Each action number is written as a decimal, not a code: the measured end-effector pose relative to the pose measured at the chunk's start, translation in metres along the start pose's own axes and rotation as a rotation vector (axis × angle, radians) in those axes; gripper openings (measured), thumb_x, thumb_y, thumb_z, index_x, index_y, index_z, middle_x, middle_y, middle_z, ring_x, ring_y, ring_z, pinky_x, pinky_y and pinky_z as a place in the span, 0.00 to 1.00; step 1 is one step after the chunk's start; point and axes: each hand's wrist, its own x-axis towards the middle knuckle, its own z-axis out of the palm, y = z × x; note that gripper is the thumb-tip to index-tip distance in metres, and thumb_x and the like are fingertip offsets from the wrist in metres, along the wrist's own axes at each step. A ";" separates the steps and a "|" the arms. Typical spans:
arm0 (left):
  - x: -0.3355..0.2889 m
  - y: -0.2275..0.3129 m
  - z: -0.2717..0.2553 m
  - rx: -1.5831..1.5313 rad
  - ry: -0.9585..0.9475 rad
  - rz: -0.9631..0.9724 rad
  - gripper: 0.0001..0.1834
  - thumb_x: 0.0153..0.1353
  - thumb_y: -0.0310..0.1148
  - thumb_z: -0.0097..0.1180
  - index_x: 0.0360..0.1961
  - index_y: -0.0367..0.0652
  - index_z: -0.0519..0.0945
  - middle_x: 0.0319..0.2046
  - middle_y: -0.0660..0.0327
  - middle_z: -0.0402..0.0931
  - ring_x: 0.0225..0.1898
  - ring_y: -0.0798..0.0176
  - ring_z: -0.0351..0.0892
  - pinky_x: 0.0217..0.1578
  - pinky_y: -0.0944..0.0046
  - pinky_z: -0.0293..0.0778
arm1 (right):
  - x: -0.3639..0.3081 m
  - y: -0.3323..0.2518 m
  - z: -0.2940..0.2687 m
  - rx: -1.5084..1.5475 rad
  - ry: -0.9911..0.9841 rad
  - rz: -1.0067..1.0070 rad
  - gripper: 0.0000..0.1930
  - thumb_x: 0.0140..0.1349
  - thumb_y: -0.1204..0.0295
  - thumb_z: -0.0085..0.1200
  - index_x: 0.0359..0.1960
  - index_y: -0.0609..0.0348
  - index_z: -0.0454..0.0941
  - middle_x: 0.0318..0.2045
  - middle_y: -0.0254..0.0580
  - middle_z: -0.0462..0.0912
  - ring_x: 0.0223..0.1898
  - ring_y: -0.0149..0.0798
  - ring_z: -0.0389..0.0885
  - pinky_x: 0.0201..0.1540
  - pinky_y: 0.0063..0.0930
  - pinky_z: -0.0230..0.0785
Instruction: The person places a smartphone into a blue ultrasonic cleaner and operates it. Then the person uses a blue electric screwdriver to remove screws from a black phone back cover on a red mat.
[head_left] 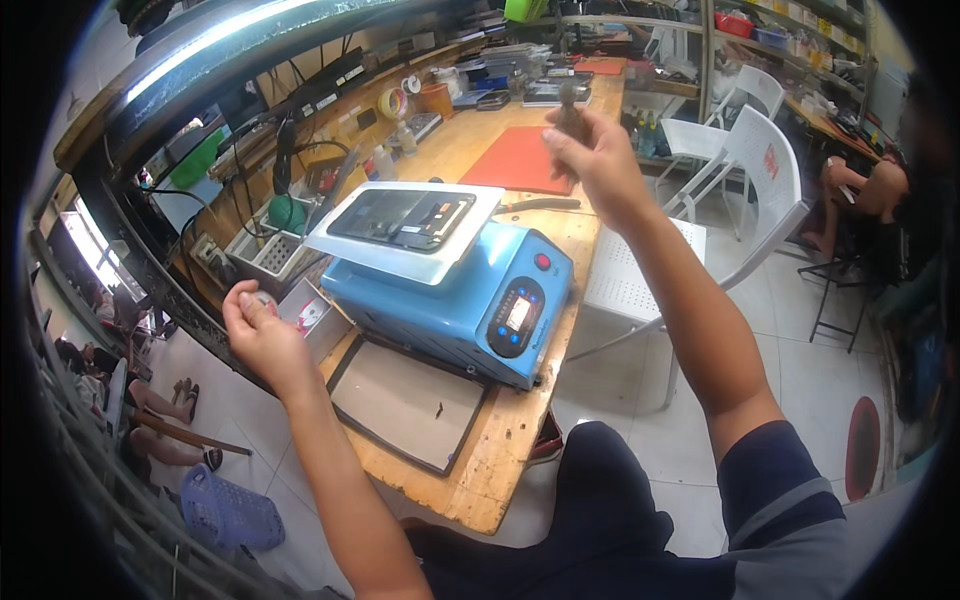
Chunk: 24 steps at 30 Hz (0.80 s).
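My left hand (265,335) is raised left of a blue machine (430,300), its fingers curled round a pale, roundish thing that is mostly hidden. My right hand (600,165) is up beyond the machine's right side. Its thumb and fingers close on a small dark knobbed piece (568,105), too blurred to name. Between the hands, a dark phone part (405,217) with a bared circuit area lies on the pale plate (440,268) on top of the machine. Neither hand touches the phone part. A red button and a small lit display face the front right.
On the wooden bench (480,500), a dark-framed tray (400,405) lies before the machine and an orange mat (515,160) behind it. A white basket (265,250) stands left. White chairs (760,170) stand right; another person (865,190) sits farther off.
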 end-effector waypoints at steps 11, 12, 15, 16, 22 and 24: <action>-0.039 0.036 0.016 -0.036 -0.393 0.271 0.10 0.79 0.33 0.48 0.44 0.42 0.81 0.40 0.68 0.78 0.39 0.74 0.72 0.42 0.72 0.71 | 0.060 0.036 -0.057 -0.074 0.176 0.027 0.13 0.68 0.73 0.60 0.51 0.64 0.76 0.32 0.32 0.78 0.32 0.26 0.77 0.34 0.24 0.75; -0.040 0.037 0.016 -0.038 -0.422 0.288 0.10 0.79 0.33 0.48 0.45 0.42 0.81 0.40 0.68 0.78 0.40 0.74 0.72 0.42 0.72 0.71 | 0.065 0.038 -0.063 -0.092 0.190 0.034 0.13 0.68 0.73 0.60 0.51 0.64 0.77 0.31 0.31 0.78 0.31 0.26 0.77 0.35 0.24 0.75; -0.044 0.038 0.018 -0.052 -0.461 0.388 0.11 0.78 0.32 0.49 0.48 0.41 0.82 0.42 0.67 0.79 0.42 0.73 0.73 0.45 0.71 0.70 | 0.081 0.046 -0.081 -0.127 0.228 0.004 0.08 0.67 0.73 0.60 0.45 0.61 0.78 0.28 0.32 0.78 0.26 0.28 0.77 0.30 0.24 0.73; -0.046 0.039 0.017 -0.030 -0.478 0.391 0.11 0.78 0.32 0.49 0.48 0.41 0.82 0.42 0.67 0.79 0.43 0.73 0.73 0.47 0.72 0.69 | 0.085 0.047 -0.087 -0.152 0.228 0.024 0.10 0.68 0.72 0.61 0.47 0.61 0.78 0.29 0.31 0.77 0.28 0.27 0.77 0.33 0.24 0.74; -0.049 0.044 0.016 0.032 -0.490 0.496 0.11 0.78 0.32 0.48 0.48 0.39 0.82 0.41 0.67 0.78 0.42 0.74 0.73 0.46 0.72 0.69 | 0.111 0.060 -0.119 -0.218 0.280 0.008 0.10 0.67 0.71 0.61 0.47 0.61 0.79 0.30 0.30 0.77 0.28 0.26 0.76 0.34 0.26 0.77; -0.049 0.045 0.016 0.033 -0.499 0.516 0.11 0.79 0.31 0.48 0.47 0.39 0.82 0.39 0.67 0.77 0.40 0.74 0.73 0.45 0.72 0.69 | 0.121 0.061 -0.133 -0.269 0.300 0.020 0.10 0.67 0.71 0.61 0.47 0.60 0.79 0.30 0.30 0.77 0.28 0.26 0.76 0.33 0.25 0.76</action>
